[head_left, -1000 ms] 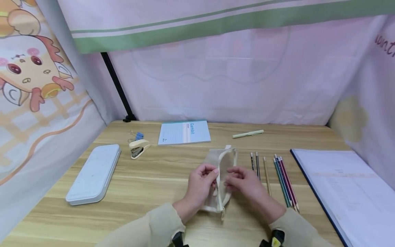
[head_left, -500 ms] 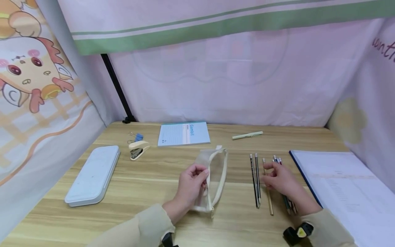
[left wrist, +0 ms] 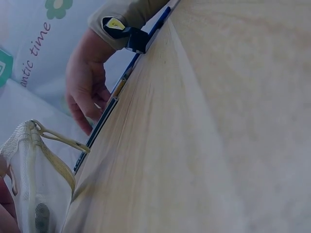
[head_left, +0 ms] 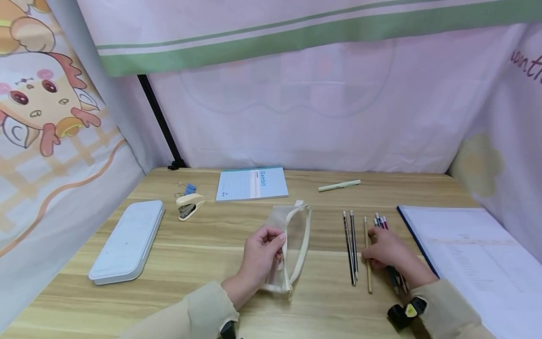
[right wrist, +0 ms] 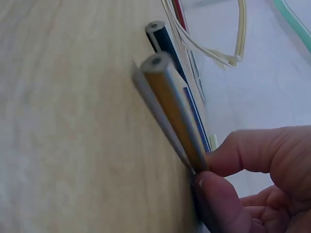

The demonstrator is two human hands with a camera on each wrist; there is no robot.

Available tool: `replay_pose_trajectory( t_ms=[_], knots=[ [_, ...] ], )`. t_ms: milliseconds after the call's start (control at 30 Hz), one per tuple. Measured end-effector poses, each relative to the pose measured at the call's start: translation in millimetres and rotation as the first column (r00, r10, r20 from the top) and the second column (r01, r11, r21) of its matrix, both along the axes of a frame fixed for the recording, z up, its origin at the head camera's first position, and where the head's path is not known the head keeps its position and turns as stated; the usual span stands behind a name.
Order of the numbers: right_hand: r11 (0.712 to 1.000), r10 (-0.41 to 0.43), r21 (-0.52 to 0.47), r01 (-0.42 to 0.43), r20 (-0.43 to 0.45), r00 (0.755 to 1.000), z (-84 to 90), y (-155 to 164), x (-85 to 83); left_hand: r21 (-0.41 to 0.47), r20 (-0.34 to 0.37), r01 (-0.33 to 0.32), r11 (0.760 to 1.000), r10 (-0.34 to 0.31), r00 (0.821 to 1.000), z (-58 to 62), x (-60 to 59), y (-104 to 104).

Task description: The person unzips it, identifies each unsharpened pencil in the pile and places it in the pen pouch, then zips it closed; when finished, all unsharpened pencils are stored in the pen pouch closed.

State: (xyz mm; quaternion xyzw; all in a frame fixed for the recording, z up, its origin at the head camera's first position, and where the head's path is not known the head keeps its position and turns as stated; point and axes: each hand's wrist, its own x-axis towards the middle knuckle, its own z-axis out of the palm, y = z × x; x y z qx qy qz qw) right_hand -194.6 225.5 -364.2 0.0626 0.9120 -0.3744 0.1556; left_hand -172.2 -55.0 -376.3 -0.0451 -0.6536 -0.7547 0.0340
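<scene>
My left hand [head_left: 261, 252] sits just left of centre on the wooden desk [head_left: 203, 254], forearm coming in from 7 o'clock in a beige sleeve, fingers curled and thumb pressed to pinch the near rim of the open mesh pencil pouch [head_left: 292, 235]. The pouch lies flat, its mouth gaping, running from my fingers toward 12 o'clock, with the zipper pull at its near end.

My right hand [head_left: 383, 252] lies at 3 o'clock from the pouch, well apart from it, palm down, forearm entering from 5 o'clock. In the right wrist view thumb and forefinger [right wrist: 252, 155] close on the yellow pencil [head_left: 367, 254], which stays low against the desk, pointing toward 12 o'clock. Just to its 9 o'clock side lie two dark pencils [head_left: 350, 247] side by side; the coloured pencils [head_left: 381, 220] show at the hand's 12 o'clock and run partly under it.

Farther out: a white pencil case [head_left: 129, 240] at 9 o'clock, a stapler [head_left: 189, 205] at 10 o'clock, a notebook [head_left: 251, 183] at 12 o'clock, a pale green pen [head_left: 339, 185] at 1 o'clock, and an open folder [head_left: 466, 263] at 3 o'clock.
</scene>
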Motion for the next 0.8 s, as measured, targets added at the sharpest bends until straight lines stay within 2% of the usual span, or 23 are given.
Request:
replay_pose_trajectory(
  t_ms=[100,133,233,333,367,467,600,700,800],
  knots=[
    [0.999,-0.033,-0.029,0.033,-0.004,0.999,-0.4,2.6,-1.2,0.009,-0.032,0.004,1.0,-0.003,0.999,-1.1,0.5,1.6],
    [0.998,-0.052,-0.048,0.051,-0.025,0.998,-0.6,3.3,-1.3,0.012,-0.059,0.008,1.0,-0.007,0.998,-1.6,0.7,2.2],
    [0.99,-0.11,-0.104,0.097,-0.127,0.986,0.8,3.4,-2.0,0.016,-0.075,0.011,1.0,-0.01,0.997,-2.8,0.1,4.3],
    [0.976,-0.161,-0.182,0.122,-0.218,0.963,5.2,-2.5,-1.5,0.021,-0.043,0.004,1.0,-0.003,0.999,-1.8,-0.4,6.9],
    [0.97,-0.174,-0.21,0.126,-0.231,0.957,7.1,-6.1,-1.4,0.025,-0.011,-0.003,1.0,0.003,1.0,-0.8,-0.4,8.0],
    [0.936,-0.213,-0.327,0.131,-0.231,0.949,11.6,-20.2,-1.0,0.044,0.027,-0.005,0.999,0.004,1.0,0.7,-1.0,12.1],
    [0.872,-0.226,-0.479,0.103,-0.206,0.952,12.0,-42.4,-2.7,0.077,0.038,0.013,0.997,-0.016,0.999,0.7,-2.1,19.0],
    [0.826,-0.209,-0.559,0.077,-0.177,0.962,8.3,-60.6,-2.0,0.087,0.041,0.024,0.996,-0.027,0.999,1.6,-1.6,23.4],
    [0.8,-0.193,-0.596,0.07,-0.145,0.97,4.6,-78.8,1.4,0.085,0.044,0.028,0.996,-0.031,0.999,1.7,-1.5,26.7]
  ],
)
